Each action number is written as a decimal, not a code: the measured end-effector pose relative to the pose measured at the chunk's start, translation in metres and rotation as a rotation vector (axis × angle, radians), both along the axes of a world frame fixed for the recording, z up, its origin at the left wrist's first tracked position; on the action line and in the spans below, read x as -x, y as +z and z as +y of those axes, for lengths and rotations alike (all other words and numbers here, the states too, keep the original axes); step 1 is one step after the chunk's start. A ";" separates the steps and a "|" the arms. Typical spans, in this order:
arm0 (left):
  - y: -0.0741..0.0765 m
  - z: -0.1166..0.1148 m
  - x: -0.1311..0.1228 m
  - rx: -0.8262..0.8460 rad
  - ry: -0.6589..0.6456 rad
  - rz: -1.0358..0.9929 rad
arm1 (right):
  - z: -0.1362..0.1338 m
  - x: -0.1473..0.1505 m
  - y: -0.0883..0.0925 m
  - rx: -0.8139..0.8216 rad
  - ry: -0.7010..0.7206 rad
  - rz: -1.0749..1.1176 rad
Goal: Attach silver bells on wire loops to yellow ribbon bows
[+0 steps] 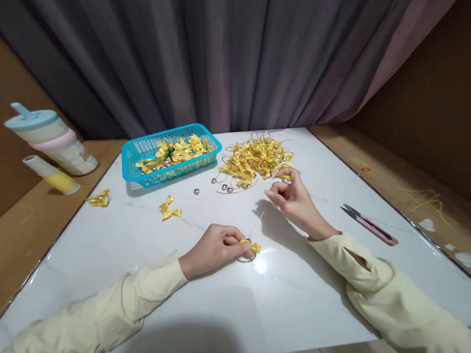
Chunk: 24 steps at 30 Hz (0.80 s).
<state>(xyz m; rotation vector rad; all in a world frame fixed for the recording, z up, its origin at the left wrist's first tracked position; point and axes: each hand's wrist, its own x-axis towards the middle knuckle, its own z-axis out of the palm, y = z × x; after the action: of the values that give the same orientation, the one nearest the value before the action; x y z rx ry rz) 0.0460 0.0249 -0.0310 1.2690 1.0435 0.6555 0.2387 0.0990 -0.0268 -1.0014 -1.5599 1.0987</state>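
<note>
My left hand (220, 248) rests low over the white table, its thumb and fingers pinched on a small yellow ribbon bow (256, 248). A bit of silver shows at this bow, and a thin cord curves out below the fingertips. From the bow a fine strand (262, 215) slants up toward the right. My right hand (292, 199) is raised in front of the bow pile, with its fingers bent and thumb drawn in toward them; whatever they may pinch is too thin to make out. The pile of yellow bows (254, 160) has silver beads and looped cords.
A blue basket (131, 168) holds more yellow bows. Loose bows (170, 208) and a silver bead (196, 192) lie in front of it. Thread snips (369, 224) lie at right. A tumbler (61, 140) and a yellow-and-white tube (52, 176) stand beyond the table's left edge.
</note>
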 end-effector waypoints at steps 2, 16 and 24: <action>0.000 0.000 0.000 -0.007 -0.009 0.020 | 0.002 -0.001 -0.004 0.025 0.022 -0.021; 0.003 0.004 0.001 -0.004 -0.040 -0.013 | -0.002 -0.008 0.006 -0.153 0.381 -0.401; -0.002 0.006 0.004 0.006 -0.092 -0.117 | -0.012 -0.006 0.018 0.147 0.885 -0.385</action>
<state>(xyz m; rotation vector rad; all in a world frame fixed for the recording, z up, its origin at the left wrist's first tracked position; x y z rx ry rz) 0.0422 0.0313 -0.0332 1.2505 0.8857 0.6481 0.2451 0.0869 -0.0093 -0.6188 -2.3717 1.6966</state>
